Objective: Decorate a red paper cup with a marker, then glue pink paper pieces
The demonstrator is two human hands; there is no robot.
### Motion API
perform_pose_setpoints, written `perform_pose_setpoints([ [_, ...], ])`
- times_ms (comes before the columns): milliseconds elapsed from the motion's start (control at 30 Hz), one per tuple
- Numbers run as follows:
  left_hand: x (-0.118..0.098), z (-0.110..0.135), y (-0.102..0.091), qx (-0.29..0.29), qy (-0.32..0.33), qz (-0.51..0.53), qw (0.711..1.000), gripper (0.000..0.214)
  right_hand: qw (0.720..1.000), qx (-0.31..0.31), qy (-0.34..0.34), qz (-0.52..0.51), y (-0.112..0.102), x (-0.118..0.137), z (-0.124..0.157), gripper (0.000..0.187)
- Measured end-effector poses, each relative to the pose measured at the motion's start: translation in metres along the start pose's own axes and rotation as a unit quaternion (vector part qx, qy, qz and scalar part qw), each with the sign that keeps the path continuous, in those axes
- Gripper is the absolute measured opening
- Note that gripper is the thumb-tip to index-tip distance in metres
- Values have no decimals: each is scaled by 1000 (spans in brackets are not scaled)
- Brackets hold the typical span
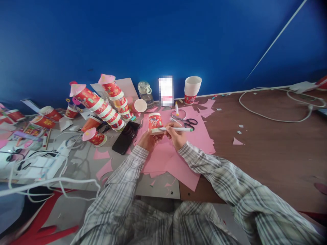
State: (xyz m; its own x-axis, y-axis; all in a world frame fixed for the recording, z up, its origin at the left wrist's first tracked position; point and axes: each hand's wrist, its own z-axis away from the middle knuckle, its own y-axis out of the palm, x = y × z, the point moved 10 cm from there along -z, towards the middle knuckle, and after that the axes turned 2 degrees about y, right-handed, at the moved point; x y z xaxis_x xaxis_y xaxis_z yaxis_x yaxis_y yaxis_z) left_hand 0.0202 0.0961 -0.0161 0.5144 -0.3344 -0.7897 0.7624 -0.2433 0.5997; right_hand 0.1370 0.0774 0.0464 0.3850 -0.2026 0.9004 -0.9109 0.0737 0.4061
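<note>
Head view: left hand (151,140) grasps a red paper cup (155,120) from its near side, narrow end pointing toward the far edge of the bench (268,149), white rim toward the wearer. Right hand (176,136) has a pen grip on a white marker (178,129), green end out to the right, tip at the white band by the rim; can't tell at this size if it's touching or has left ink. Cup is held over the pink paper (163,154), roughly midway between the bench's front and far edges, close to where the grey top meets the brown. For a clean mark, I'd brace the right hand on the left; they look close enough. Light pressure, since a thin paper wall will likely dent. Better to turn the cup with the left fingers than chase the curve with the wrist, and hold those fingers off the wet line. Scissors (186,120) sit just beyond the right hand, toward the far edge, so mind the marker's back end swinging that way. Phone (125,138) lies left of the paper, well out of the elbow's way, I'd judge.
</note>
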Motion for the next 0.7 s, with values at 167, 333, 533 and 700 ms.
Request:
perform_pose_setpoints([
  [167, 1, 0, -1, 7, -1, -2, 1000, 59, 1000, 5, -2, 9, 2, 2, 0, 25],
  [333, 2, 0, -1, 10, -12, 1, 1000, 59, 1000, 5, 8, 3, 0, -3, 0, 20],
  [533, 0, 0, 3, 12, -8, 8, 1000, 61, 1000, 11, 18, -3, -2, -9, 0, 17],
  [700, 0, 0, 1, 5, -4, 6, 1000, 62, 1000, 13, 9, -20, -1, -5, 0, 18],
])
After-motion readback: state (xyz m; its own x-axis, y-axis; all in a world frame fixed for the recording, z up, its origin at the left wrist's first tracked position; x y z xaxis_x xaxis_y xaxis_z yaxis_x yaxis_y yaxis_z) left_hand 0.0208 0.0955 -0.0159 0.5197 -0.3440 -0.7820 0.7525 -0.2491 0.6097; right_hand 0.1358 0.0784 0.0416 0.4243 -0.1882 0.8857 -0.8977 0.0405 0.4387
